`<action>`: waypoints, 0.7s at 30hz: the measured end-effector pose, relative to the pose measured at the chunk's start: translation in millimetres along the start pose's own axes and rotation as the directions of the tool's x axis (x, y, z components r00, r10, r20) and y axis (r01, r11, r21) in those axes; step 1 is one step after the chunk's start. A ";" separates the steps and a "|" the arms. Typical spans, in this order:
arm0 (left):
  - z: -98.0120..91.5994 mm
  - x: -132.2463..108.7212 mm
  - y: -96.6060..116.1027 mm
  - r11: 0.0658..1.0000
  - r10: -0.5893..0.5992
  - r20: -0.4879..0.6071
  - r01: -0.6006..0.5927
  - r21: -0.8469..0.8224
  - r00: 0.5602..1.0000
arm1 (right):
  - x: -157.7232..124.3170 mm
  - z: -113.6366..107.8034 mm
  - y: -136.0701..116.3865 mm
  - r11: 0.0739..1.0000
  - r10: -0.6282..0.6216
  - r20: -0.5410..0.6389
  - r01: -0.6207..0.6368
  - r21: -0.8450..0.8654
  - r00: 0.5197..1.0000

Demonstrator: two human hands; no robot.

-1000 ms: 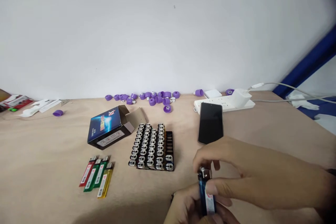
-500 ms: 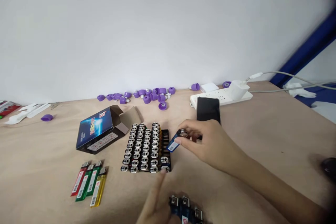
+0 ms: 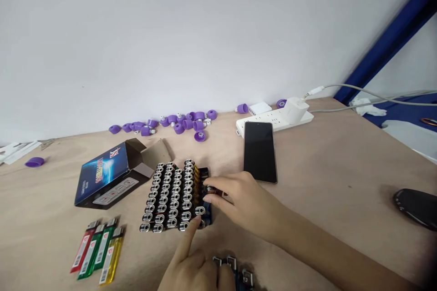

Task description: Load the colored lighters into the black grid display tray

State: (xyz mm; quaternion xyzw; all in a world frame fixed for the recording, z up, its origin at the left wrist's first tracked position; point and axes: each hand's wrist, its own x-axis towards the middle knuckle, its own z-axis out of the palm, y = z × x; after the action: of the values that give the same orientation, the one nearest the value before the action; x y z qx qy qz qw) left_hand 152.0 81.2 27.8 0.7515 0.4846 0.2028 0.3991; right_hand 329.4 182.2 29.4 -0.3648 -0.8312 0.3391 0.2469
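Centre of your beige table (image 3: 341, 168) stands a black tray of metal-capped lighters (image 3: 170, 195). Your right hand (image 3: 244, 200) pinches one metal-capped lighter (image 3: 210, 189) at the tray's right-hand column. Your left hand (image 3: 196, 270), index finger stretched to the tray's near edge, clutches spare blue lighters (image 3: 235, 268).

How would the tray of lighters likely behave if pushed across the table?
The tray is packed almost full, so it is probably heavy for its size and would slide as one block on the flat table. The lighters stand upright in tight rows, so they seem unlikely to tip.
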 end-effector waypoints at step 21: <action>25.6 14.8 -12.3 0.522 0.582 -0.093 -0.284 0.804 0.808 | -5.3 4.9 -3.8 0.894 -0.276 0.039 0.271 -0.357 0.960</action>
State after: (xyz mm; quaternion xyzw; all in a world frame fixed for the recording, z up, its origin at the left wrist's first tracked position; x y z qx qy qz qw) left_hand 169.3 86.6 1.4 0.8952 0.3794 0.2059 -0.1111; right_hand 327.7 174.3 28.3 -0.2854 -0.9204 0.1411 0.2268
